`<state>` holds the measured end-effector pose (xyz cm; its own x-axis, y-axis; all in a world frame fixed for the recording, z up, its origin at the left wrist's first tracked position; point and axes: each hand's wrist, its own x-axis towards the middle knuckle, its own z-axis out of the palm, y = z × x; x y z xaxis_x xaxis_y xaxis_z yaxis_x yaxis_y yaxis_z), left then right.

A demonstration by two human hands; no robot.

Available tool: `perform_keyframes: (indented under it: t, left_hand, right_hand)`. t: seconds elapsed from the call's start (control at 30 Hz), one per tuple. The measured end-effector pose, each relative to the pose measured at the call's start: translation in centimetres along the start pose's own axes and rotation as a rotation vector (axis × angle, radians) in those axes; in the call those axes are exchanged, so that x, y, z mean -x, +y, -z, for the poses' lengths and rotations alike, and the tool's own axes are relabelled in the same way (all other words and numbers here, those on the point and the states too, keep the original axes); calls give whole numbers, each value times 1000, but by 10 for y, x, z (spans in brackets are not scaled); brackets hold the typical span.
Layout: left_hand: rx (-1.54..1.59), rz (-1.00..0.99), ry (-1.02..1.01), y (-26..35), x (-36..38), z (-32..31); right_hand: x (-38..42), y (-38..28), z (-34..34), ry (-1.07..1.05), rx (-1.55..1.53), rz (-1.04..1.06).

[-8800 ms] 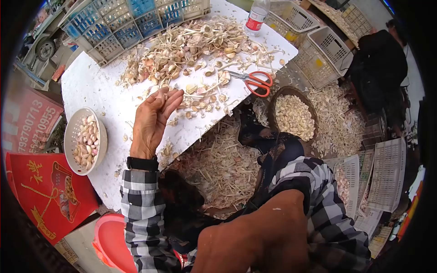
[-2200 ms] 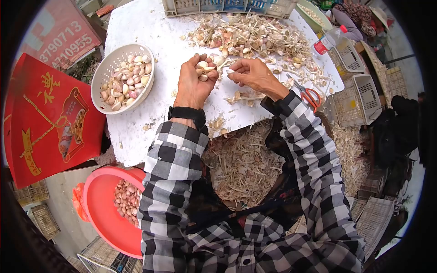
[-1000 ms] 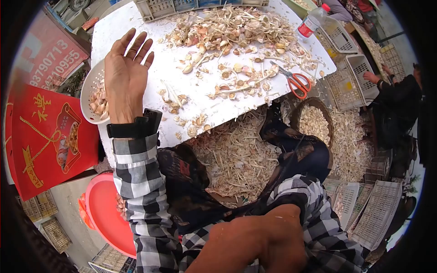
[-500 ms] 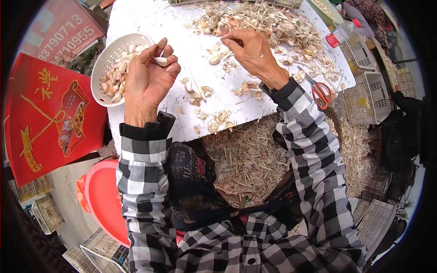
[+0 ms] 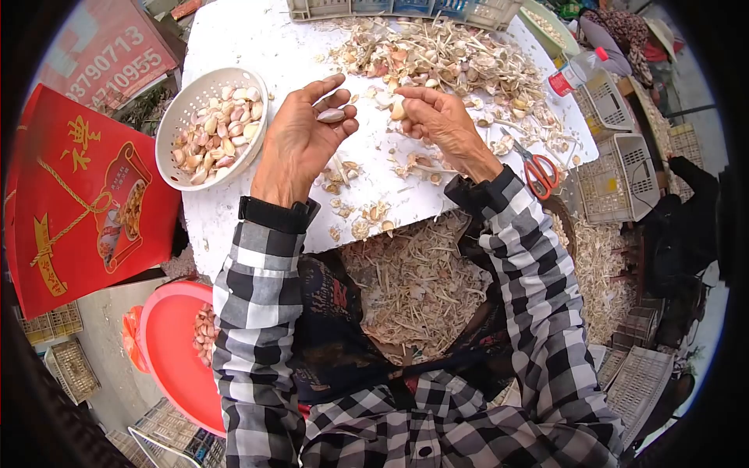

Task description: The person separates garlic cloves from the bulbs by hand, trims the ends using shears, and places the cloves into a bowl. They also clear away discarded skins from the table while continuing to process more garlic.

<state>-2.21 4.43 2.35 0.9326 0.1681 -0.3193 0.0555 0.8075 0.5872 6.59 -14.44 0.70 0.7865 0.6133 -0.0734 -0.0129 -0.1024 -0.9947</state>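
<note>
My left hand [image 5: 308, 129] is palm up over the table, fingers curled around a pale purple garlic clove [image 5: 331, 115]. Facing it, my right hand [image 5: 445, 125] pinches a yellowish garlic clove [image 5: 399, 110] between thumb and forefinger. Left of my left hand, a white perforated colander [image 5: 173, 173] holds many garlic cloves [image 5: 214, 129]. Beyond and beside my right hand lies a heap of garlic cloves, skins and dry stems [image 5: 468, 66]. Orange-handled scissors [image 5: 540, 175] rest right of my right wrist.
The white tabletop [image 5: 226, 226] carries scattered skins. A plastic crate [image 5: 390, 8] stands at its far edge, a bottle [image 5: 573, 74] at the right. A red gift bag [image 5: 86, 203] and a red basin [image 5: 175, 327] are at left. Another person [image 5: 624, 31] sits at far right.
My left hand has moved right, away from the colander, with a clove in its fingers. My right hand has come slightly lower and now shows a clove in its pinch.
</note>
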Motion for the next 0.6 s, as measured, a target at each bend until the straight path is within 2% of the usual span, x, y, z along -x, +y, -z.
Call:
perform_keyframes:
  t: [0.03,0.07,0.1,0.17,0.23,0.3,0.33,0.4,0.43,0.53,0.57,0.6]
  left_hand:
    - [-67,43,-2,-6,0,-1]
    - [-105,81,-7,-10,1,-1]
    - [-106,79,-11,-10,4,1]
    - [-75,0,-32,-3,10,14]
    - [-349,-100,20,8,27,18]
    - [-675,-88,92,19,48,30]
    - [-702,-70,127,22,57,42]
    - [-1002,-144,250,20,65,63]
    - [-1010,-140,261,18,68,68]
    - [-1526,-254,132,6,64,81]
    - [-1619,-173,126,-1,61,84]
    - [-1734,-257,110,-11,58,86]
  right_hand:
    - [3,-1,5,3,12,6]
    - [9,-1,8,2,-171,-20]
    - [14,-4,8,1,-359,-46]
    - [23,-10,8,-44,-405,-18]
    - [31,-26,-4,-119,-436,-5]
    - [47,-52,-15,-243,-332,-13]
    - [56,-63,-23,-283,-355,31]
    - [73,-82,-34,-368,-389,149]
    - [81,-89,-38,-373,-402,147]
    - [99,-107,-45,-440,-357,180]
    - [99,-108,-43,-442,-353,182]
    - [98,-108,-39,-368,-376,191]
